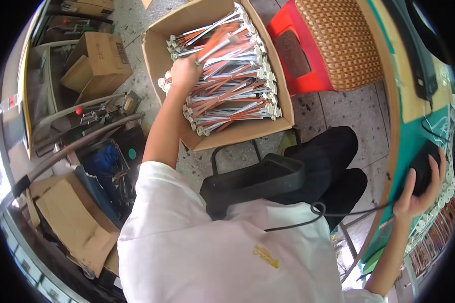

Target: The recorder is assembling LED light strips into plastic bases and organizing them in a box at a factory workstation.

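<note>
My left hand (186, 73) is closed around a bundle of orange and white wires (220, 48), blurred by motion, above an open cardboard box (207, 144). Inside the box lie many similar wire bundles (232, 103), their white connector ends gathered along both sides. At the far right, my right hand (417, 199) rests at the green-topped table (406, 151) with its fingers curved around a dark, rounded object (426, 166). What kind of object that is cannot be made out. A black cable (358, 212) passes near that wrist.
A red stool (293, 50) with a woven seat (346, 40) stands right of the box. On the left are a metal-framed rack (86, 134), an open carton (98, 65) and flattened cardboard (73, 217). A black tray-like part (255, 182) sits in front of my body.
</note>
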Demonstrator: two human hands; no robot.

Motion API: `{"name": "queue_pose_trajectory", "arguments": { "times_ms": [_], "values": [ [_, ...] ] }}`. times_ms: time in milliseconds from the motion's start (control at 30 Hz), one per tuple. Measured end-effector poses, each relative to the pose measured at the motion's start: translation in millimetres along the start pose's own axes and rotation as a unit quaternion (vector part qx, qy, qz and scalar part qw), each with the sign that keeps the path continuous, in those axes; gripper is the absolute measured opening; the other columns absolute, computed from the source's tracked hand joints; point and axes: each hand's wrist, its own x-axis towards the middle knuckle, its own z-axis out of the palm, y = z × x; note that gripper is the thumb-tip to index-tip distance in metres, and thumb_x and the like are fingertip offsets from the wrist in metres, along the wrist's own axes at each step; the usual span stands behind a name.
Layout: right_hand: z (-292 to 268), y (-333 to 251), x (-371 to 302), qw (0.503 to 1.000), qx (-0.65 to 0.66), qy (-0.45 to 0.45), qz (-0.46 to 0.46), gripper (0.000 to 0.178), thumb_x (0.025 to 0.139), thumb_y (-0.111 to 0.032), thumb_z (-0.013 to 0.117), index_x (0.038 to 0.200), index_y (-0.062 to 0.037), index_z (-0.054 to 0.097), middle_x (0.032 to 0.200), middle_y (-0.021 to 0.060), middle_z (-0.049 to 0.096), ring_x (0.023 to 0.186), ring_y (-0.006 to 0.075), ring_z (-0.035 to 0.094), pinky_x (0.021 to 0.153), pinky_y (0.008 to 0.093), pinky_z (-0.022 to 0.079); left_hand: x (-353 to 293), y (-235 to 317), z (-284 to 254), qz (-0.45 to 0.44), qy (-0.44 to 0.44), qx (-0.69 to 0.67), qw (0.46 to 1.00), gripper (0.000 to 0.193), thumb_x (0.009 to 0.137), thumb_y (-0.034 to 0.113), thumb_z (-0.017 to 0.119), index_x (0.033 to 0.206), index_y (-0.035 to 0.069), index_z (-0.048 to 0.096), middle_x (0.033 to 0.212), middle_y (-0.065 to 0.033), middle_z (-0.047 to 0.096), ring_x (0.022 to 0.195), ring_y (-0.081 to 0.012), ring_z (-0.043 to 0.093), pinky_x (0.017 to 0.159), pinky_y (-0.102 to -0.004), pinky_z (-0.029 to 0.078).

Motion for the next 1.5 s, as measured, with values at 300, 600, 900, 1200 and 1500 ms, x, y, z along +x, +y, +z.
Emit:
{"name": "queue_pose_trajectory", "arguments": {
  "times_ms": [300, 600, 900, 1200, 1500],
  "values": [
    [-9.3, 7.2, -12.0, 0.999, -0.025, -0.020, 0.028, 0.040, 0.091, -0.006, 0.052, 0.128, 0.0089, 0.047, 0.143, 0.0307, 0.041, 0.133, 0.0421, 0.040, 0.114, 0.0500, 0.025, -13.0, -48.9, 127.4, 0.176, -0.120, 0.119, 0.970, 0.004, 0.083, 0.015, 0.055, 0.083, 0.012, 0.057, 0.073, -0.0093, 0.068, 0.065, -0.0322, 0.069, 0.053, -0.0464, 0.054],
    [-16.4, 5.3, -20.8, 0.992, -0.113, -0.012, 0.047, 0.047, 0.089, -0.011, 0.054, 0.131, 0.0094, 0.047, 0.143, 0.0319, 0.041, 0.134, 0.0439, 0.038, 0.115, 0.0524, 0.023, -28.1, -69.5, 186.2, 0.064, -0.174, 0.142, 0.972, 0.007, 0.087, 0.017, 0.054, 0.091, 0.012, 0.056, 0.081, -0.0081, 0.070, 0.080, -0.0302, 0.070, 0.080, -0.0463, 0.054],
    [-14.9, 4.8, -18.0, 0.995, -0.088, -0.010, 0.054, 0.043, 0.089, -0.013, 0.056, 0.127, 0.0071, 0.051, 0.142, 0.0302, 0.043, 0.134, 0.0435, 0.040, 0.114, 0.0538, 0.025, -29.3, -87.1, 133.8, 0.037, -0.247, 0.223, 0.942, 0.023, 0.086, 0.021, 0.059, 0.105, 0.011, 0.059, 0.104, -0.0100, 0.069, 0.106, -0.0268, 0.063, 0.106, -0.0520, 0.036],
    [-17.4, 8.9, -20.6, 0.996, -0.067, 0.002, 0.058, 0.043, 0.090, -0.014, 0.056, 0.127, 0.0067, 0.051, 0.142, 0.0301, 0.043, 0.133, 0.0435, 0.040, 0.114, 0.0534, 0.026, -66.8, -60.9, 117.1, 0.049, -0.248, 0.218, 0.943, 0.019, 0.087, 0.023, 0.058, 0.102, 0.011, 0.059, 0.100, -0.0071, 0.069, 0.104, -0.0249, 0.063, 0.096, -0.0531, 0.039],
    [-9.3, 8.6, -21.4, 0.998, -0.048, -0.010, 0.042, 0.044, 0.089, -0.011, 0.055, 0.128, 0.0074, 0.049, 0.144, 0.0306, 0.040, 0.135, 0.0426, 0.038, 0.115, 0.0518, 0.023, -51.9, -50.4, 145.0, -0.042, -0.333, 0.302, 0.892, 0.048, 0.089, 0.033, 0.056, 0.130, 0.009, 0.051, 0.138, -0.0109, 0.050, 0.133, -0.0260, 0.040, 0.116, -0.0533, 0.019]
  ]
}}
